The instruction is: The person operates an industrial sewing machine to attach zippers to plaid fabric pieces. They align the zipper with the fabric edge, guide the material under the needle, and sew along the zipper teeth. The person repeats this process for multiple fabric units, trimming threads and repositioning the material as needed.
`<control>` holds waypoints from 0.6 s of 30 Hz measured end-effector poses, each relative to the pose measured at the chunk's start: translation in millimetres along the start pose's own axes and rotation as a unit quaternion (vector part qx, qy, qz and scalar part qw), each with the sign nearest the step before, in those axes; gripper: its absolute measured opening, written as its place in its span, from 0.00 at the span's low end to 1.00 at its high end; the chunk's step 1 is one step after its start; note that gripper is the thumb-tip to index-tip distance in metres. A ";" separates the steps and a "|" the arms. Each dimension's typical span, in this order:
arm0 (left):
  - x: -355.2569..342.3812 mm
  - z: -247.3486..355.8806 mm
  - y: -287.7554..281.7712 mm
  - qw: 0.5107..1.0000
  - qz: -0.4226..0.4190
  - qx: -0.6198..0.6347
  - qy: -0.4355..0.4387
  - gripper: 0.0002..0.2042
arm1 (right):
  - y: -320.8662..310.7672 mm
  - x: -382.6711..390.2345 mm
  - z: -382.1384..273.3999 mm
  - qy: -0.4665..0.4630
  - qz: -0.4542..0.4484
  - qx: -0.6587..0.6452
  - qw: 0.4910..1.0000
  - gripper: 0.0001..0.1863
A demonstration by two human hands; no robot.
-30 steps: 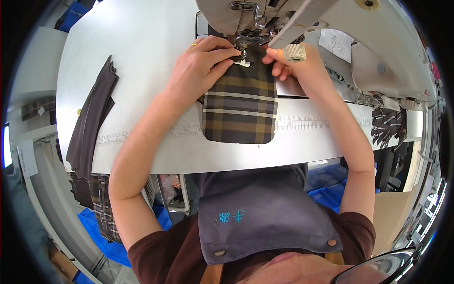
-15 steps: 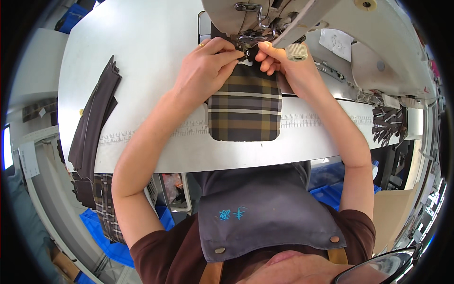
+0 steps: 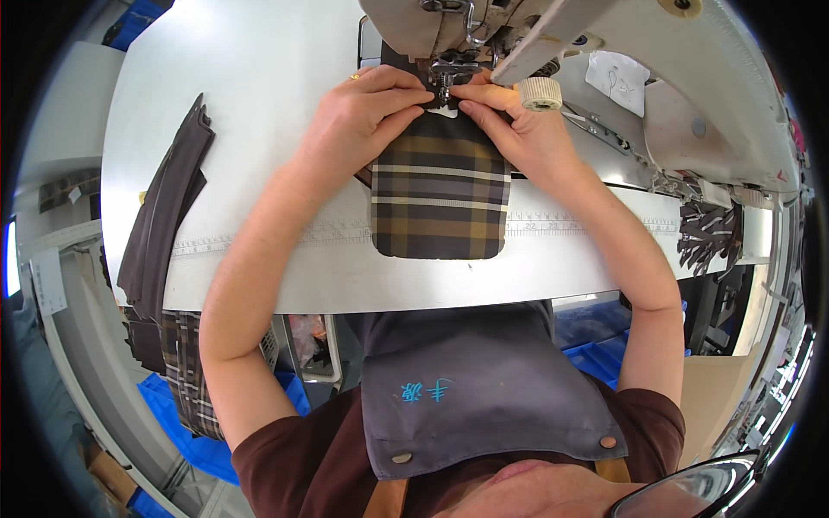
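A rounded plaid fabric panel (image 3: 440, 211) in brown, black and white lies flat beneath the sewing machine's needle area. Its far end meets dark fabric (image 3: 399, 76) that runs under the presser foot (image 3: 444, 91). My left hand (image 3: 364, 112) is closed, thumb and fingertips pinched on the dark fabric just left of the foot. On the right side, my right hand (image 3: 522, 129) is closed too, its thumb and forefinger on the fabric edge beside the foot. The fingertips partly cover the seam there.
The sewing machine head (image 3: 518, 34) overhangs the white table (image 3: 250, 138). Dark fabric strips (image 3: 168, 207) lie at the table's left edge, above hanging plaid cloth (image 3: 190, 371). A printed ruler (image 3: 553, 223) crosses the table. Dark strips with zippers (image 3: 710, 229) bunch at the far right.
My right hand has come in against the fabric, thumb now lower and pressed beside the foot. The panel's far end has moved slightly away from me; the whole view has shifted a little.
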State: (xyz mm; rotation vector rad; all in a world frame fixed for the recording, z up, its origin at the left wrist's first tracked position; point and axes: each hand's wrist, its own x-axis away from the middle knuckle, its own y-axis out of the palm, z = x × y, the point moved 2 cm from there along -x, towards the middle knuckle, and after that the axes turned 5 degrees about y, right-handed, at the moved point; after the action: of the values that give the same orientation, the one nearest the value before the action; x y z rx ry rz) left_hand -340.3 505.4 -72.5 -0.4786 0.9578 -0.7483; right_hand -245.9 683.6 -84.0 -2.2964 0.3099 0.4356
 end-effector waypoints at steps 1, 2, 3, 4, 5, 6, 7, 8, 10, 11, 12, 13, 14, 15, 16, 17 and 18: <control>0.6 0.1 0.5 1.000 0.000 0.003 -0.002 0.08 | -1.2 -0.6 -2.0 -0.029 0.004 0.049 0.998 0.08; 1.0 0.1 0.2 1.000 0.001 0.005 -0.004 0.08 | -3.4 -2.9 -5.7 -0.058 0.008 0.097 0.994 0.08; 0.8 0.3 -0.1 1.000 -0.001 0.005 -0.006 0.08 | -4.6 -4.6 -8.4 -0.088 0.013 0.144 0.986 0.08; 0.3 0.4 -0.3 1.000 -0.002 0.006 -0.007 0.08 | -2.4 -5.7 -10.7 -0.127 0.003 0.179 0.976 0.07; 0.1 0.6 -0.4 1.000 -0.004 0.006 -0.008 0.08 | 1.1 -6.4 -13.8 -0.165 -0.006 0.214 0.963 0.07; 0.3 -0.2 -0.5 1.000 -0.006 0.007 -0.008 0.08 | 3.9 -6.7 -16.3 -0.202 -0.015 0.249 0.947 0.07; 0.5 -1.5 -0.8 1.000 -0.007 0.008 -0.007 0.08 | 4.6 -8.3 -16.7 -0.229 -0.006 0.254 0.940 0.08; 0.3 -2.0 -1.3 1.000 -0.009 0.008 -0.006 0.08 | 5.1 -12.2 -15.3 -0.256 0.004 0.260 0.931 0.08; 0.4 0.7 -1.7 1.000 -0.004 0.008 -0.010 0.08 | 9.0 -18.0 -8.6 -0.271 0.019 0.225 0.936 0.08; -0.1 1.6 -1.1 1.000 -0.001 0.010 -0.011 0.07 | 13.6 -19.2 -2.8 -0.258 0.023 0.187 0.948 0.08; -1.4 3.5 -0.6 1.000 0.000 -0.001 -0.020 0.07 | 15.8 -19.8 0.5 -0.244 0.028 0.149 0.958 0.07; -3.3 6.3 -0.1 1.000 0.000 -0.012 -0.029 0.07 | 15.2 -20.1 1.9 -0.224 0.035 0.140 0.964 0.07; -3.2 8.3 0.8 0.999 0.001 -0.023 -0.040 0.06 | 14.5 -19.8 0.9 -0.203 0.042 0.129 0.970 0.07; -3.4 7.0 2.5 0.999 0.009 -0.025 -0.032 0.06 | 14.2 -19.3 0.6 -0.182 0.049 0.119 0.975 0.06; -4.2 3.4 4.9 0.999 0.018 -0.027 -0.025 0.06 | 15.8 -18.6 1.8 -0.171 0.047 0.107 0.978 0.06; -5.6 1.5 6.4 0.999 0.028 -0.028 -0.016 0.06 | 16.6 -18.4 4.0 -0.159 0.046 0.096 0.981 0.06; -6.1 0.2 6.7 0.999 0.029 0.001 -0.042 0.06 | 16.4 -18.2 4.5 -0.148 0.045 0.086 0.984 0.06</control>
State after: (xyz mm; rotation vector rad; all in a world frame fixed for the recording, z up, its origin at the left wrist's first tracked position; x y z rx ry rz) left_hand -340.0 514.5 -73.5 -0.4759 0.8896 -0.6721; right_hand -269.2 677.3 -90.2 -2.0208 0.2915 0.7568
